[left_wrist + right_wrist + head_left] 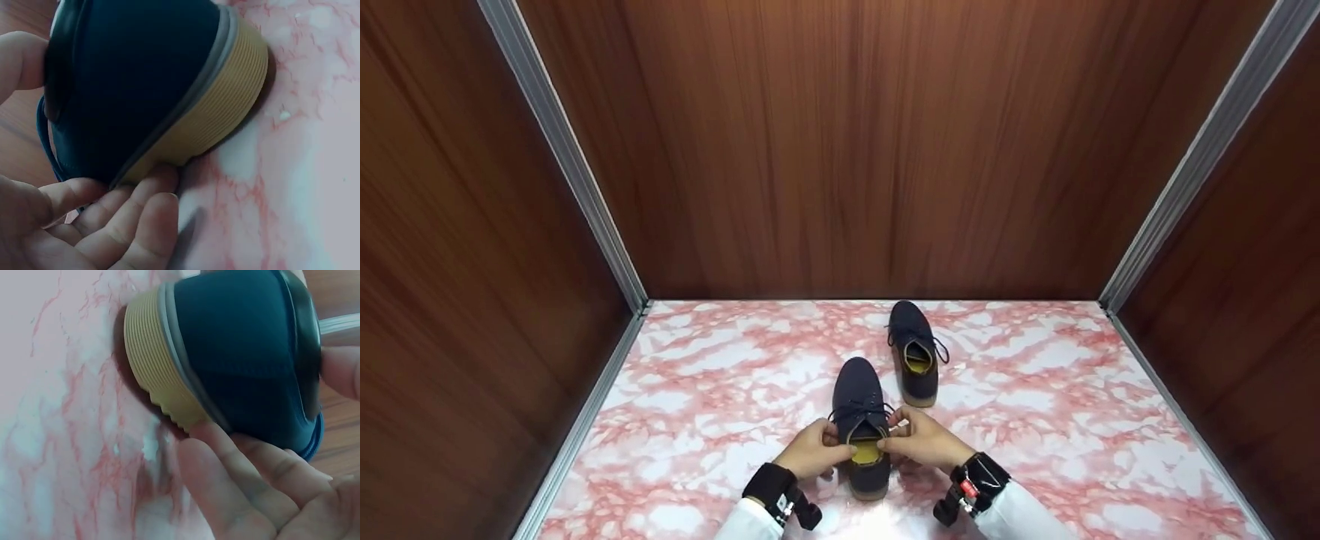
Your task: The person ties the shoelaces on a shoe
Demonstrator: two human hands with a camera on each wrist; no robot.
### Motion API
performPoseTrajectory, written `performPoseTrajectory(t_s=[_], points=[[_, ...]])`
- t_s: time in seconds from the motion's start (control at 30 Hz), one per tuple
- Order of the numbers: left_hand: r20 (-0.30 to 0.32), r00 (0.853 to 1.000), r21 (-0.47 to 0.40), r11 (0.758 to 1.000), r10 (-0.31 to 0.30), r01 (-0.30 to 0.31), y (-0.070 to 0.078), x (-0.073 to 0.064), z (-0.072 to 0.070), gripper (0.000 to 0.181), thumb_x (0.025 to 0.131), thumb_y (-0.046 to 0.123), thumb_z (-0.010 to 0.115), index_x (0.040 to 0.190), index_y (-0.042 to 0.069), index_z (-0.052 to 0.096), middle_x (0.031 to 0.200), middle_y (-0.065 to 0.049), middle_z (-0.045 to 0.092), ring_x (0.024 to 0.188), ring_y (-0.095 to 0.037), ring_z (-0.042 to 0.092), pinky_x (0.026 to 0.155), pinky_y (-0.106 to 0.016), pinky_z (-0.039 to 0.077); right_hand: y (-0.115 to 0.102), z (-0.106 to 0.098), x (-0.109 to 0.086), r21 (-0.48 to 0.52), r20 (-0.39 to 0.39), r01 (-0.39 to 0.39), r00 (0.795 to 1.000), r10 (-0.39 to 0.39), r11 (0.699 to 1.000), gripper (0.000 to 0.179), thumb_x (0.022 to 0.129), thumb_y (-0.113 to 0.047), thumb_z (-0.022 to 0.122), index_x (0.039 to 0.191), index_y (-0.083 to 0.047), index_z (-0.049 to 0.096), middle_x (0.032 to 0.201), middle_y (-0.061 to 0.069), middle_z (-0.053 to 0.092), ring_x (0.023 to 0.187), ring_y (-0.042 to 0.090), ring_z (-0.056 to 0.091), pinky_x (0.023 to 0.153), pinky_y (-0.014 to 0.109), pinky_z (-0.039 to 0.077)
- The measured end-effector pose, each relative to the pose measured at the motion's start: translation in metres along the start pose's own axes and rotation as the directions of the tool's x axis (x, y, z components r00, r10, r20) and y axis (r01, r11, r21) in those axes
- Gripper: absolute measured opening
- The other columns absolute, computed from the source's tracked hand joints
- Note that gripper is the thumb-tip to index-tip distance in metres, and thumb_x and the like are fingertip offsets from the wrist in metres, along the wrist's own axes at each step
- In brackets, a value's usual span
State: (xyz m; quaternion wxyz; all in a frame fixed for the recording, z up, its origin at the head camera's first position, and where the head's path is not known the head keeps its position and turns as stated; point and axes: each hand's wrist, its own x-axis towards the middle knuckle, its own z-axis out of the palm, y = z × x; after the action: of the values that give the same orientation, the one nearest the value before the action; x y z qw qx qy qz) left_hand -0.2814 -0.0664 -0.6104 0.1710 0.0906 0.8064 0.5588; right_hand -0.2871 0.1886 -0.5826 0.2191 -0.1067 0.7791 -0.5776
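A dark navy lace-up shoe points away from me at the near middle of the tabletop, its yellow insole showing through the opening. My left hand grips its left side, thumb over the collar edge. On the opposite side, my right hand holds the shoe the same way. Both wrist views show fingers under the upper, by the ribbed tan sole; the sole's heel end lies close over the surface. Tied laces cross the front of the opening.
The matching shoe stands farther back and slightly right, toe toward the back wall, laces loose at its sides. Brown wood-grain panels enclose the pink-and-white marbled tabletop at the back and both sides, with grey metal rails at the corners.
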Motion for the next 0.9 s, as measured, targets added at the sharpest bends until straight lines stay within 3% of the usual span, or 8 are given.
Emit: performPoseTrajectory(t_s=[0.13,0.27,0.37,0.53,0.63,0.77,0.9], points=[[-0.062,0.998,-0.001,1.0,0.029,-0.029,0.003,0.002,0.001,0.053,0.085,0.031,0.077,0.12,-0.001,0.055,0.112,-0.016,0.07,0.076,-0.018,0.066,0.062,-0.032,0.059,-0.004,0.002,0.004,0.009,-0.034,0.018,0.999,-0.018,1.0,0.045,0.092,-0.016,0.075,0.122,0.002,0.047,0.101,0.013,0.079,0.073,0.015,0.07,0.062,0.032,0.056],[-0.128,0.988,0.017,0.996,0.083,-0.082,0.007,0.005,0.0,0.052,0.085,0.031,0.077,0.121,-0.001,0.057,0.116,-0.017,0.071,0.1,-0.022,0.069,0.076,-0.031,0.059,-0.007,0.005,0.011,0.04,-0.066,0.054,0.997,-0.051,0.998,0.045,0.094,-0.015,0.073,0.124,0.003,0.045,0.106,0.014,0.078,0.077,0.011,0.07,0.068,0.032,0.058],[-0.157,0.983,0.008,0.995,0.098,-0.098,0.01,0.009,-0.002,0.056,0.085,0.03,0.076,0.128,-0.001,0.058,0.124,-0.019,0.069,0.115,-0.029,0.069,0.086,-0.033,0.059,-0.01,0.008,0.016,0.052,-0.092,0.078,0.993,-0.073,0.996,0.046,0.095,-0.014,0.071,0.127,0.004,0.044,0.108,0.015,0.077,0.082,0.011,0.07,0.072,0.032,0.058],[-0.21,0.971,-0.024,0.993,0.112,-0.119,0.016,0.021,-0.005,0.065,0.088,0.027,0.075,0.141,-0.004,0.054,0.133,-0.023,0.066,0.12,-0.034,0.067,0.094,-0.041,0.059,-0.017,0.013,0.027,0.066,-0.146,0.106,0.985,-0.096,0.992,0.052,0.096,-0.013,0.069,0.137,0.005,0.042,0.124,0.025,0.072,0.1,0.018,0.069,0.077,0.03,0.058],[-0.264,0.959,-0.05,0.991,0.108,-0.125,0.02,0.03,-0.006,0.066,0.088,0.023,0.073,0.143,-0.007,0.053,0.133,-0.026,0.066,0.121,-0.035,0.067,0.102,-0.043,0.057,-0.021,0.014,0.036,0.12,-0.172,0.117,0.98,-0.095,0.986,0.056,0.097,-0.012,0.067,0.143,0.006,0.04,0.139,0.031,0.063,0.115,0.024,0.067,0.086,0.04,0.062],[-0.337,0.939,-0.1,0.989,0.067,-0.106,0.024,0.043,-0.006,0.065,0.088,0.021,0.072,0.143,-0.008,0.053,0.134,-0.028,0.066,0.124,-0.037,0.067,0.107,-0.045,0.055,-0.026,0.015,0.048,0.203,-0.187,0.097,0.981,-0.059,0.974,0.057,0.099,-0.011,0.064,0.148,0.003,0.038,0.147,0.032,0.055,0.123,0.031,0.064,0.088,0.058,0.062],[-0.392,0.919,-0.135,0.987,0.032,-0.092,0.026,0.054,-0.007,0.066,0.088,0.02,0.07,0.144,-0.011,0.05,0.14,-0.032,0.062,0.129,-0.041,0.064,0.11,-0.047,0.053,-0.03,0.017,0.061,0.211,-0.216,0.102,0.975,-0.055,0.972,0.057,0.1,-0.009,0.061,0.151,0.003,0.039,0.147,0.031,0.056,0.125,0.032,0.062,0.09,0.062,0.06]])
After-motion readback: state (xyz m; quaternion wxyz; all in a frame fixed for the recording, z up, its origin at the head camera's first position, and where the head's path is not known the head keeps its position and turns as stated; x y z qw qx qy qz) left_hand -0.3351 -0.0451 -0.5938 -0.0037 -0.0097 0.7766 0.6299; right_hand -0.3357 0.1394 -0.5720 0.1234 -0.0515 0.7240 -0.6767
